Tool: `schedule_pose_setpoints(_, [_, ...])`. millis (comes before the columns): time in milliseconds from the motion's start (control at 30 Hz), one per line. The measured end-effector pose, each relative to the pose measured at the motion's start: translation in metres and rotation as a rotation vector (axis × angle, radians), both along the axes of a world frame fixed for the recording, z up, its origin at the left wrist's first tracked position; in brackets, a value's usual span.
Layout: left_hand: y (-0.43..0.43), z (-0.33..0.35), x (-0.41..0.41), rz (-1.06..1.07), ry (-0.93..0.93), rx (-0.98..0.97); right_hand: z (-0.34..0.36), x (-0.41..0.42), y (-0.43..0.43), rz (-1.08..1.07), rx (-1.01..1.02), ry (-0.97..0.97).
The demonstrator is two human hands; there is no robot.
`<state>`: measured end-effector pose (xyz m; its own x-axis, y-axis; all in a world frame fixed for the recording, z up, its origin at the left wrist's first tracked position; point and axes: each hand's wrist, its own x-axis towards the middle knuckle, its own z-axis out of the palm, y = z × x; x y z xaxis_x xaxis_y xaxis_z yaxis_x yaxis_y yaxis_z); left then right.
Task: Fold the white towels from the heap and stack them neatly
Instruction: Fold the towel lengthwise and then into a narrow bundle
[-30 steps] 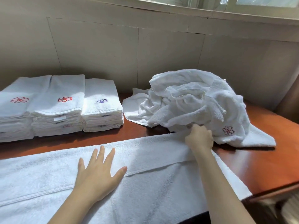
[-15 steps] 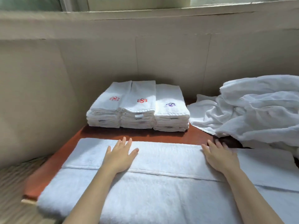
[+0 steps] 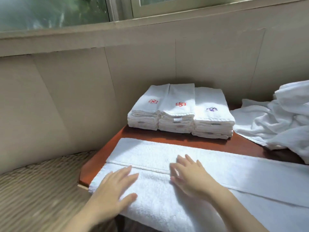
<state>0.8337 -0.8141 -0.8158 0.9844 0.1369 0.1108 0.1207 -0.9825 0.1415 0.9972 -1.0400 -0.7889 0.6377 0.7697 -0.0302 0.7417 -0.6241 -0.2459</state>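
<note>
Long white towel (image 3: 192, 158) laid flat along near edge of red-brown table (image 3: 209, 143). Left hand (image 3: 115, 186) pressed flat on it, fingers straight. Right hand (image 3: 189, 174) flat beside it, fingers spread. Three folded stacks (image 3: 180, 111) set behind by wall. Towel heap (image 3: 284, 121) piled at right.

We have the long towel (image 3: 234, 174) along the table's (image 3: 242, 146) front edge; three folded stacks (image 3: 180, 113) sit behind it near the back-left corner, the heap (image 3: 275, 126) to their right.
</note>
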Motion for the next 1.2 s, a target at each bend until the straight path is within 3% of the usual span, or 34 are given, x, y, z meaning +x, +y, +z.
schedule_pose_setpoints(67, [-0.013,-0.007,-0.016,-0.227,-0.083,0.128,-0.003,-0.028,0.006,0.125,0.034,-0.114])
schedule_pose_setpoints(167, [-0.005,-0.008,-0.025,-0.372,-0.213,0.218,-0.005,-0.058,0.002,0.293,0.066,-0.188])
schedule_pose_setpoints(267, [0.013,-0.003,-0.028,-0.383,-0.461,0.197,-0.005,-0.076,0.000,0.437,-0.092,-0.142])
schedule_pose_setpoints(367, [0.026,0.002,-0.032,-0.253,-0.603,0.145,-0.005,-0.084,0.000,0.417,-0.132,-0.283])
schedule_pose_setpoints(467, [0.037,0.006,-0.035,-0.086,-0.527,0.110,0.000,-0.087,-0.008,0.236,0.023,-0.330])
schedule_pose_setpoints(600, [0.042,0.012,-0.026,0.098,-0.444,-0.101,0.003,-0.078,-0.019,-0.049,-0.048,-0.287])
schedule_pose_setpoints(700, [0.041,0.017,-0.014,0.114,-0.368,-0.301,0.012,-0.066,-0.029,-0.172,-0.029,-0.239])
schedule_pose_setpoints(800, [0.044,0.023,0.000,0.103,-0.330,-0.452,0.027,-0.046,-0.038,-0.240,0.117,-0.166])
schedule_pose_setpoints(867, [0.047,0.027,0.007,0.097,-0.213,-0.414,0.035,-0.029,-0.045,-0.279,0.190,-0.159])
schedule_pose_setpoints(933, [0.053,0.032,0.013,0.095,-0.065,-0.248,0.039,-0.014,-0.048,-0.317,0.196,-0.170])
schedule_pose_setpoints(1000, [0.057,0.038,0.021,0.044,-0.045,-0.215,0.040,-0.001,-0.047,-0.374,0.140,-0.203])
schedule_pose_setpoints(1067, [0.063,0.047,0.032,0.015,-0.135,-0.362,0.036,0.008,-0.044,-0.387,0.056,-0.233])
schedule_pose_setpoints(1200, [0.087,0.065,0.054,0.116,-0.224,-0.919,0.027,0.032,-0.028,-0.390,0.014,-0.289])
